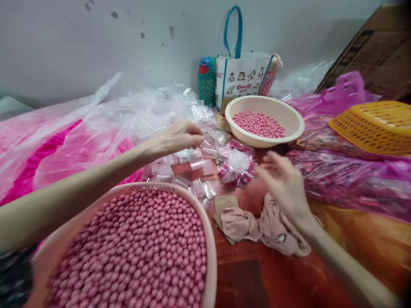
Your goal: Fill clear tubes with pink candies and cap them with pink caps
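My left hand (184,134) is held over a scatter of small clear plastic packets (202,164), its fingers loosely bent and a little apart, with nothing visible in them. To the right, my right hand (282,179) hovers with fingers apart and slightly blurred, and it appears to hold nothing. Between the hands lies a bundle of clear and magenta plastic packets (237,162). Close to me, below my left forearm, a large pale pink basin (210,244) is full of pink round beads or balls (144,248).
A cream basin (293,122) with more pink balls stands farther back, before a white tote bag (240,79) and a green bottle holder (206,85). A crumpled cloth (279,229) lies by cardboard (224,203). Right are a yellow basket (375,128) and purple plastic bags (349,171).
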Tool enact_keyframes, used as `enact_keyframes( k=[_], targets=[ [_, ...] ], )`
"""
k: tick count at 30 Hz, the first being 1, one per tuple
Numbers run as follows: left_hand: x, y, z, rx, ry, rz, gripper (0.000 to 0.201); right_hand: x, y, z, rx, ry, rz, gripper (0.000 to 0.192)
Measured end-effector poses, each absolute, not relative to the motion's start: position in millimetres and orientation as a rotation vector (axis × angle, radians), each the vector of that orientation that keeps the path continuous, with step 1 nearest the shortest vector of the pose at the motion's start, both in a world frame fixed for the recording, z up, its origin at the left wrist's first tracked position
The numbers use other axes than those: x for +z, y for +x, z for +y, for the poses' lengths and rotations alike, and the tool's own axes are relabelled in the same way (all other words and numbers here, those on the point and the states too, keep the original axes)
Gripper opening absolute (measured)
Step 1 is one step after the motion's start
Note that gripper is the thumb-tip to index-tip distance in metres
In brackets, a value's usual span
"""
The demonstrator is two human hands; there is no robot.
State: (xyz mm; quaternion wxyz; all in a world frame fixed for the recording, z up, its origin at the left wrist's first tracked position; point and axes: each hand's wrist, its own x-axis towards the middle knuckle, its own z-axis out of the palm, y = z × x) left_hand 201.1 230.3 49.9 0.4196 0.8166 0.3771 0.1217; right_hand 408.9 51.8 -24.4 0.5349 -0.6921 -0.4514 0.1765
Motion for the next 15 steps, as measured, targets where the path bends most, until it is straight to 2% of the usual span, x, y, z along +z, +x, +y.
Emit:
enact_keyframes(
  k=[2,4,5,9,12,15],
  targets=[
    [50.6,153.9,222.8,0.199,2.211,1.097,0.018,-35.3,371.1,12.6,0.515,-1.65,-1.619,0.055],
    [46.4,111.3,217.3,0.054,2.258,1.213,0.023,-53.8,339.7,-8.0,0.629,-1.627,-1.955,0.078],
    [43.4,92.9,214.7,-0.008,2.256,1.254,0.025,-63.6,328.1,-10.5,0.624,-1.635,-2.09,0.083],
    [32.9,44.9,205.6,-0.124,2.242,1.263,0.029,-86.2,307.9,13.9,0.393,-1.791,-2.318,0.085],
    [28.4,35.3,205.1,-0.203,2.224,1.166,0.031,-83.4,308.6,38.3,0.39,-1.842,-2.396,0.085],
    [24.8,40.9,212.8,-0.28,2.209,1.064,0.031,-78.5,309.1,55.2,0.401,-1.852,-2.439,0.074]
  ],
)
